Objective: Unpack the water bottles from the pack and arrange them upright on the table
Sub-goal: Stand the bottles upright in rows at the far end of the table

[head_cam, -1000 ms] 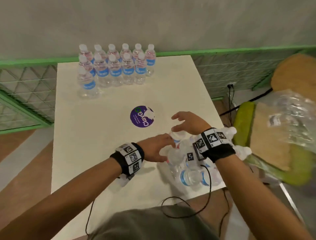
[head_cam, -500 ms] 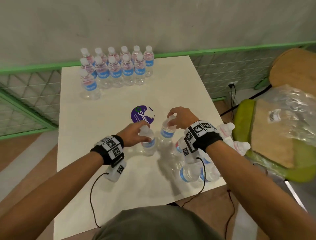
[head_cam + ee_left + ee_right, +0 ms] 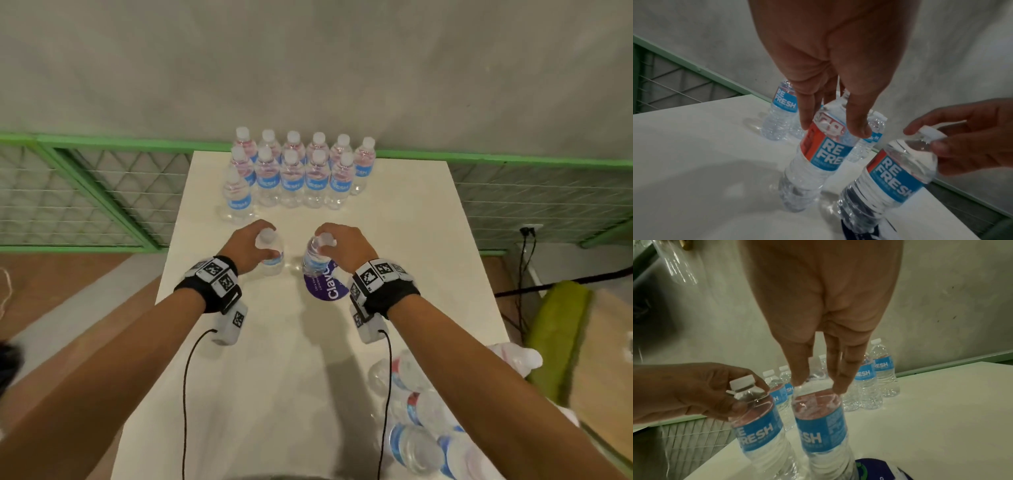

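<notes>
My left hand (image 3: 251,245) grips the neck of a clear water bottle (image 3: 272,255) with a blue label, held upright over the middle of the white table (image 3: 411,240). My right hand (image 3: 342,245) holds a second bottle (image 3: 315,257) by its top, just right of the first. In the left wrist view the left hand's fingers (image 3: 857,126) curl round the bottle (image 3: 818,155); in the right wrist view the right hand's fingertips (image 3: 838,386) pinch the bottle (image 3: 820,423). Several bottles (image 3: 294,171) stand upright in rows at the table's far edge. Several more (image 3: 418,421) lie at the near right corner.
A round purple sticker (image 3: 325,287) marks the table under the right bottle. A green mesh railing (image 3: 85,192) runs behind and left of the table. A green chair (image 3: 561,335) stands at the right. Cables (image 3: 185,394) hang from both wrist bands.
Both hands lifted a bottle each from the pile at the near right corner and carried them forward toward the standing rows. The head view has shifted with them.
</notes>
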`<state>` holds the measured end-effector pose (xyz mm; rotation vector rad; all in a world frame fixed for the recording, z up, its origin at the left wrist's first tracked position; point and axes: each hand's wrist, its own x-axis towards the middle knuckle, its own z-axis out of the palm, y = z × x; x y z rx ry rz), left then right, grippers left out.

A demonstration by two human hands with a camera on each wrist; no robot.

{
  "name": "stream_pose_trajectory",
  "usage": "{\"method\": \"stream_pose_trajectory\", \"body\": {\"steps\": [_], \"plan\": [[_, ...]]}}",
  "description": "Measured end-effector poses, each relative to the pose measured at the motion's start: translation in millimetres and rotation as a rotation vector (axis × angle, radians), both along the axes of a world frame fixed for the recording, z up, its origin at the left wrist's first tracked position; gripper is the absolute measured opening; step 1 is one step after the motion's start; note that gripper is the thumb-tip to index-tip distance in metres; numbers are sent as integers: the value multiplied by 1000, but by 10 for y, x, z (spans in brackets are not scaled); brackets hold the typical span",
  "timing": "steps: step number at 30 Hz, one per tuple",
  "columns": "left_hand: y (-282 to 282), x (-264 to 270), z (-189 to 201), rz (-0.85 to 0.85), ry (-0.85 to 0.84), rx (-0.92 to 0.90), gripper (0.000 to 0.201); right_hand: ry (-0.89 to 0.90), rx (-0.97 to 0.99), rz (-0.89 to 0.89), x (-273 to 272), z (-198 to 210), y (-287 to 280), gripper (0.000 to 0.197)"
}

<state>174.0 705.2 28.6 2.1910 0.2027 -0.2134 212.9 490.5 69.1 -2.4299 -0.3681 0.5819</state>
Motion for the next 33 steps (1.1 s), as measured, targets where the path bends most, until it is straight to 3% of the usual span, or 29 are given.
{"method": "stream_pose_trajectory", "body": {"steps": [4,5,10,15,22,28,33], "plan": [[67,118,-84,27,10,-34,47,109,23,58,140,-200,0,76],[89,148,-93,13,15,-36,50,117,41,50,168,-247,1,80],[206,304,-125,-59,51,-7,53,129,217,-34,303,-380,-8,57],[246,544,-88,-78,39,-18,48,78,236,-88,492,-440,-186,54],[328,874,-97,-81,1,181,62,56,282,-223,673,-503,-507,54],[296,911,-72,-120,-47,244,60,65,167,-129,857,-492,-501,58],[220,1034,29,-130,-75,482,53,23,76,-142,1138,-472,-486,59]]}}
